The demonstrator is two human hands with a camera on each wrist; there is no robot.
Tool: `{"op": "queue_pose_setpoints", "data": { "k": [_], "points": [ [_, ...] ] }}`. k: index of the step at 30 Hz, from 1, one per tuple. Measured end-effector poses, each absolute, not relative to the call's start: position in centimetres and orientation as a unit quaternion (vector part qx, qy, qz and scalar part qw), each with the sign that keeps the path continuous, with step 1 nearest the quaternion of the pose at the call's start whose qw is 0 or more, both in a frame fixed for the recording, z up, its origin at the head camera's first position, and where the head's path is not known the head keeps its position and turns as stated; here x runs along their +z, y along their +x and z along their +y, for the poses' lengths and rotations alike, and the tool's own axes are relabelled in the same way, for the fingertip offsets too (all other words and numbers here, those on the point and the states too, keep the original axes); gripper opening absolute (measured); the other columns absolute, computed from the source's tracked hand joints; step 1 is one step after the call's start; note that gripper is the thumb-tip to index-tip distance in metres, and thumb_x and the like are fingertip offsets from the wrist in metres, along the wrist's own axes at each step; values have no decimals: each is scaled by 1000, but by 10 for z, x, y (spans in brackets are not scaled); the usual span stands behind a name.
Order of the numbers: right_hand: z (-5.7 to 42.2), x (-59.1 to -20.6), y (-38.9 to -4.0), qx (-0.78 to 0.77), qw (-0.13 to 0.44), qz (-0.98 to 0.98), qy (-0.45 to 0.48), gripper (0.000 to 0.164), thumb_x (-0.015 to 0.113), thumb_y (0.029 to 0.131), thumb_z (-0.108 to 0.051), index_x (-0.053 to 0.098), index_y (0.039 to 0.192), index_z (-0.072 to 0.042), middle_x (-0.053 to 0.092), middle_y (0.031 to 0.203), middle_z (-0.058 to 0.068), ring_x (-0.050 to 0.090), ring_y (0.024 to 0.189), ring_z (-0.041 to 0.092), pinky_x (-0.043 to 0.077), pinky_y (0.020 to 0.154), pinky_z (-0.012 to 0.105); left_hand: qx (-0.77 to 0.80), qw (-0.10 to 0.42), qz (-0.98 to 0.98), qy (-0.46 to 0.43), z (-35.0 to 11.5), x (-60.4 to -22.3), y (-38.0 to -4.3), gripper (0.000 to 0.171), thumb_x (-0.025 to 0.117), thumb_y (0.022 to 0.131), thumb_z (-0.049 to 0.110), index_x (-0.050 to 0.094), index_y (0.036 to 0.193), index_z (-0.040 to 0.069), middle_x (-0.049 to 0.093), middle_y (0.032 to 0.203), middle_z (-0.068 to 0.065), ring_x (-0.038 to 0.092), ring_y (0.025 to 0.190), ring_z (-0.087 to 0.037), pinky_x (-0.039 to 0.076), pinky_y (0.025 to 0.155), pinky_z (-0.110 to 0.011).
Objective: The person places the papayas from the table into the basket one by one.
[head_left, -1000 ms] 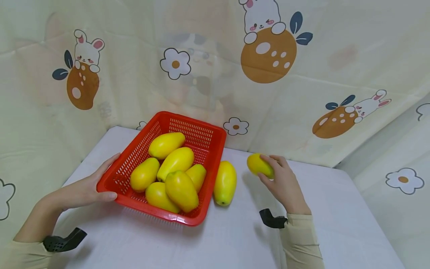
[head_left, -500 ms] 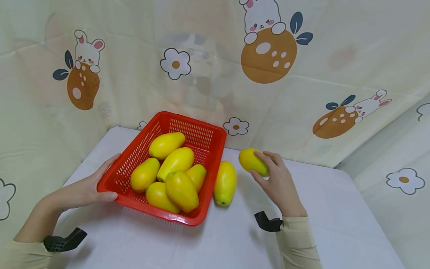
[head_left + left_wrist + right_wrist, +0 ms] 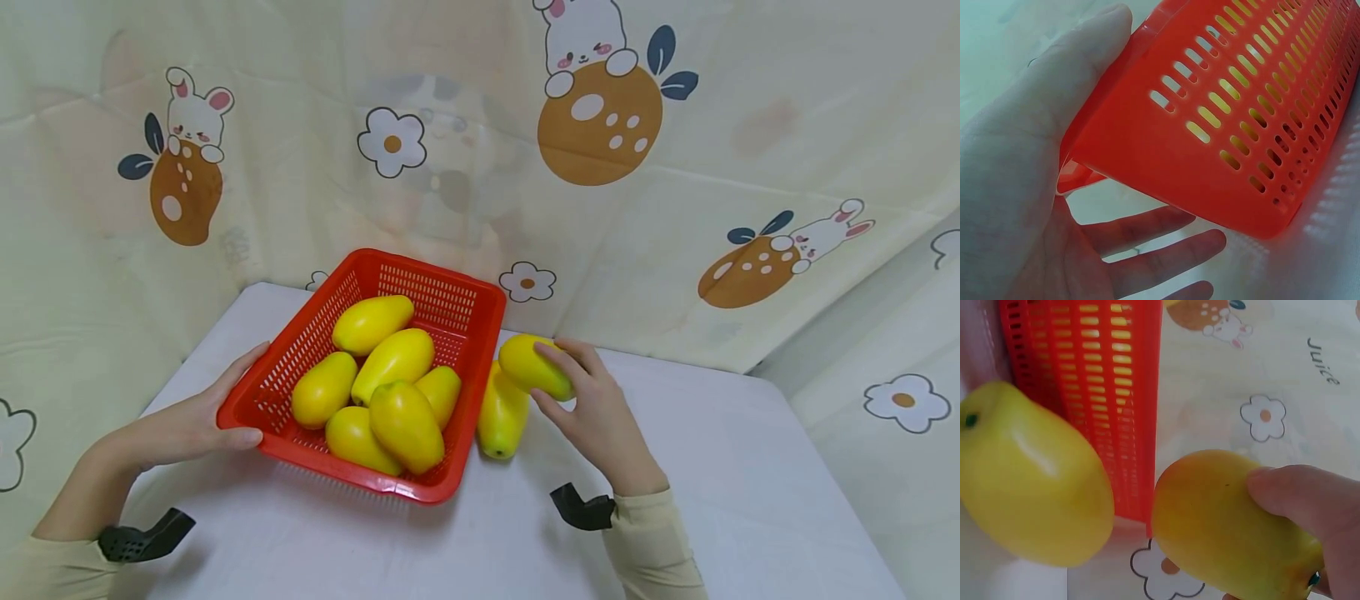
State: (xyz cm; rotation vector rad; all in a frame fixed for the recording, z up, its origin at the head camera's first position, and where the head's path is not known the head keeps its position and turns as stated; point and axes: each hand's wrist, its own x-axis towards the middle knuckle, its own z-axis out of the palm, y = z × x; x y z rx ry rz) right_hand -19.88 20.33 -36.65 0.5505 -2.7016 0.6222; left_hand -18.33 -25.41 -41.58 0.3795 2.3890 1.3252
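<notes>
My left hand (image 3: 191, 421) holds the near left corner of a red plastic basket (image 3: 243, 400), thumb (image 3: 1094, 40) along the rim, fingers reaching past the outer side. Several yellow mangoes (image 3: 393, 362) lie in the basket. Between thumb and fingers, my right hand (image 3: 600, 408) grips another yellow mango (image 3: 531, 364), off the table, right of the basket. In the right wrist view this held mango (image 3: 1222, 519) has a dark tip near the palm. One more mango (image 3: 501, 421) lies on the table against the basket's right side, its far end hidden behind the held one.
The white-covered table (image 3: 720, 483) extends to the right and in front of the basket. Behind it hangs a cream curtain (image 3: 465, 208) printed with rabbits and flowers. Each wrist wears a black camera mount (image 3: 583, 507).
My right hand has moved left with the mango, which now overlaps the mango beside the basket in the head view. The left hand and the basket have stayed in place.
</notes>
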Motion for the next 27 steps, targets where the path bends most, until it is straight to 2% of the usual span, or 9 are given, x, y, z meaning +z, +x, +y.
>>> {"op": "queue_pose_setpoints", "data": {
  "k": [11,20,27],
  "points": [
    [184,-366,-190,217,132,-943,216,55,68,79,-26,47,130,-27,39,134,2,50,114,22,50,85,32,473,191,850,133,-254,-415,-183,100,67,76,33,-9,140,41,23,140,-10,29,122,-31,55,70,-31],
    [171,-367,-184,219,140,-934,246,58,69,79,-24,44,131,-30,38,134,1,50,114,20,50,85,30,471,193,851,129,-254,-416,-184,100,67,76,34,-9,140,41,23,140,-11,29,122,-32,54,70,-31],
    [156,-369,-178,229,137,-922,281,58,67,80,-28,40,131,-19,37,136,0,48,117,18,46,92,32,471,195,851,128,-254,-416,-184,98,66,77,33,-8,140,41,22,140,-10,28,124,-32,54,71,-31]
  ]
}}
